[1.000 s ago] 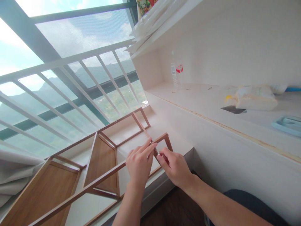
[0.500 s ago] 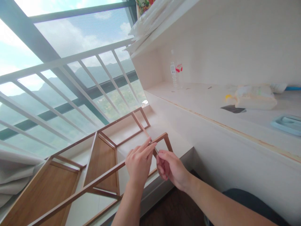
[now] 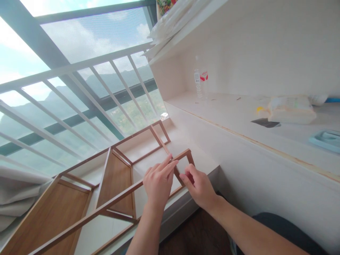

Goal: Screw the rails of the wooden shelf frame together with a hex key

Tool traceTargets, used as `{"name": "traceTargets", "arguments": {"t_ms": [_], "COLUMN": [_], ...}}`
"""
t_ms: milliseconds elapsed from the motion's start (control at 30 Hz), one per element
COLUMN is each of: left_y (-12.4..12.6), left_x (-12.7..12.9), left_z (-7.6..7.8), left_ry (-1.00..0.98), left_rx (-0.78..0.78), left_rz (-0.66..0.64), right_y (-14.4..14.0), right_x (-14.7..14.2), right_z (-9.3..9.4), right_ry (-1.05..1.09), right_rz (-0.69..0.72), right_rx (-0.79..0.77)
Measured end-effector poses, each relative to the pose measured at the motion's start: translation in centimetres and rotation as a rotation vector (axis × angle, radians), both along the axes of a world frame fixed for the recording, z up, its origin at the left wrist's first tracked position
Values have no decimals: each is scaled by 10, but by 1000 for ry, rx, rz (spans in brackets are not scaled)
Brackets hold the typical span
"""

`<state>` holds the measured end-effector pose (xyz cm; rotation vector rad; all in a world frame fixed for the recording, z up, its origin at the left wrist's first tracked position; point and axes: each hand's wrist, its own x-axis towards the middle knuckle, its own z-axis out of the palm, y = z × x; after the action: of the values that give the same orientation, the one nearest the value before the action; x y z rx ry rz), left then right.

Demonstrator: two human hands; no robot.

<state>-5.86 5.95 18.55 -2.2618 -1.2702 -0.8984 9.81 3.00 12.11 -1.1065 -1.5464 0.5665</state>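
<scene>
A room in a high-rise home, by the look of it. Beyond the grip stands a tall window (image 3: 79, 46) with white safety bars (image 3: 87, 92), hills and sky far below. To the right of the grip runs a built-in pale worktop (image 3: 233, 117) with a water bottle (image 3: 197, 83), a plastic bag (image 3: 289, 109), and a shelf (image 3: 191, 24) above.

Left hand (image 3: 158, 182), right hand (image 3: 199, 187) pinch wooden rack (image 3: 114, 177) crossbar on windowsill (image 3: 183, 145).
</scene>
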Motion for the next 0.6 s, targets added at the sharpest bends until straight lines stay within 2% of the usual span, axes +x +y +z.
{"name": "traceTargets", "arguments": {"t_ms": [200, 467, 600], "left_y": [0, -1, -1], "left_x": [-1, -2, -2], "left_z": [-1, -2, -2], "left_ry": [21, 17, 25], "left_rx": [-6, 2, 15], "left_rz": [-1, -3, 1], "right_y": [0, 3, 4], "right_x": [2, 3, 3], "right_z": [4, -3, 0], "right_ry": [-192, -145, -226], "right_rz": [-36, -159, -140], "right_rx": [128, 181, 249]}}
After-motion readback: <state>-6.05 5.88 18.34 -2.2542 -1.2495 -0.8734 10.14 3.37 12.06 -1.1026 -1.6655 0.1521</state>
